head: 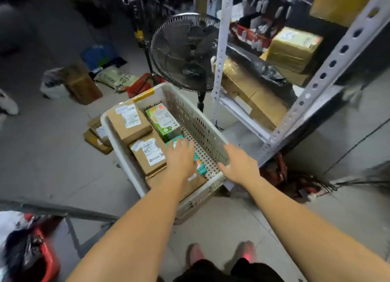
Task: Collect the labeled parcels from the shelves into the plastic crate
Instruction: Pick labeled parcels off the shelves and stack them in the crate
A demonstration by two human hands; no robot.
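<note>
Left hand [181, 159] is down inside the white perforated plastic crate [202, 123] on the floor, palm down over a small teal cardboard box [200, 168]. Grip apart, fingers straight and spread. It probably touches the box top, but blur makes contact uncertain. Right hand [238, 165] hovers over the crate's right rim, grip apart, fingers relaxed, holding nothing.

The teal box lies in the crate, on the right side just beside a green-and-white carton [163, 121]. Also in the crate:
- far brown cardboard box with white label [128, 123]
- near brown cardboard box with white label [148, 155]
- flat brown parcel [190, 183] at the near end, partly under the left forearm

Likely step: seating the teal box. To do it well, press it flat on the bare perforated bottom and slide it snug against the brown boxes. That leaves the strip along the right wall free. Keep it off the flat parcel's edge, or it will sit tilted. The right hand could steady the rim so the crate does not skid on the tile.

A tape-wrapped brown parcel [293, 47] sits on the grey slotted metal shelf [329, 70], well apart from the crate and not yet collected.
</note>
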